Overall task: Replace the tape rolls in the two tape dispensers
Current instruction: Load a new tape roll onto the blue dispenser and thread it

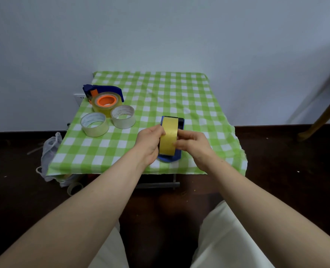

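Tape dispensers, two of them, on the green checked tablecloth of a small table: far one at the back left corner, lying on its side with a yellowish roll on an orange hub, well apart from my hands; near one in the middle front, blue, right under my hands, long axis running away from me toward the wall. Yellow tape roll stands on edge in that near dispenser, its flat faces pointing left and right, so its hub axis lies crosswise. My left hand is curled against the roll's left face with thumb on the rim, my right hand is pressed on the right face, fingers closed around roll and frame; both grip it, cannot tell how much weight each one takes or whether the roll is fully seated on the hub. Two clear rolls and sit flat, just beside the far dispenser, nearer to my left hand. Judging: next move is sliding the roll sideways along that crosswise axis, off or on, then the far dispenser, a left-hand reach
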Motion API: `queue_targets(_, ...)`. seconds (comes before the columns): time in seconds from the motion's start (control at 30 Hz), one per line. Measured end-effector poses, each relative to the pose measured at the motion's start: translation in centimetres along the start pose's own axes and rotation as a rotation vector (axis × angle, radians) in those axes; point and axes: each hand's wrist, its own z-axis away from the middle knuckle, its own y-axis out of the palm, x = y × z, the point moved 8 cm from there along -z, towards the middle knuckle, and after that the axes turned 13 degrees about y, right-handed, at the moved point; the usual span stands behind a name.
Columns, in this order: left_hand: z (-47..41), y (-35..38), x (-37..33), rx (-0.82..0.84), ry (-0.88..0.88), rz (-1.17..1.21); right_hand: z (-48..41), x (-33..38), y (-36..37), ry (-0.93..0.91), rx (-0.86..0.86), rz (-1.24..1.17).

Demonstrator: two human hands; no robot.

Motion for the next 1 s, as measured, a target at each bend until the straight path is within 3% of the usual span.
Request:
queue_targets(0.13,0.7,0.3,0.1,0.117,0.016,0.012,-0.9,-0.2,-0.6,0.155,-0.070,-0.203)
queue_targets(0.4,1.0,0.3,-0.2,0.083,0.011,0.032,-0.6,1.0,-0.5,0.118,-0.120,-0.146)
queue_targets(0.57,1.2,0.7,-0.2,0.152,0.023,-0.016,-0.4,1.0,-0.9,0.110,-0.126,-0.137)
queue_targets(0.77,0.9,0.2,-0.3,0.010,-0.003,-0.055,0.0,1.2,-0.5,0.078,-0.085,-0.116)
queue_targets(1.0,0.7,0.2,-0.9,-0.053,-0.044,-0.132,0.7,1.4,-0.4,-0.031,-0.126,0.125)
